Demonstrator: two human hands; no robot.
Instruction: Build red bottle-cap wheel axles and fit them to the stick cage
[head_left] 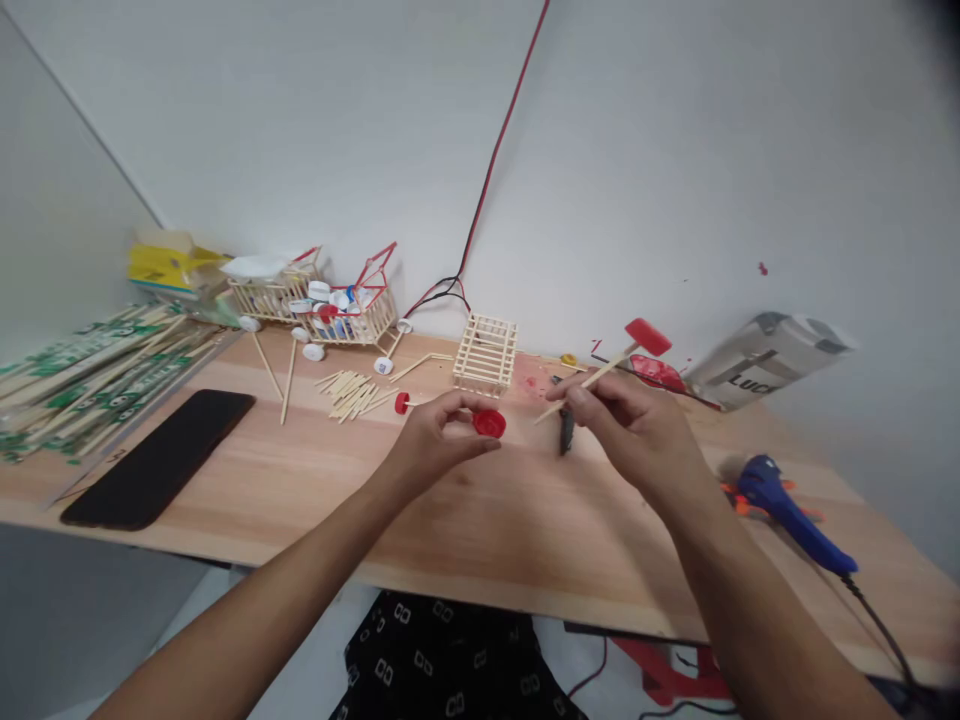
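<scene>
Above the middle of the light wooden table (480,540), the left hand (431,438) pinches a round red plastic cap (489,423) between thumb and fingertips. Near it, the right hand (637,430) is closed around a thin wooden stick (600,374) that carries a second red cap (649,337) at its far end. A small dark object (566,432) hangs under this hand; it is perhaps a tool, too blurred to tell. Behind stands a small cage of wooden sticks (486,352), and a blue glue gun (780,505) lies at the right.
</scene>
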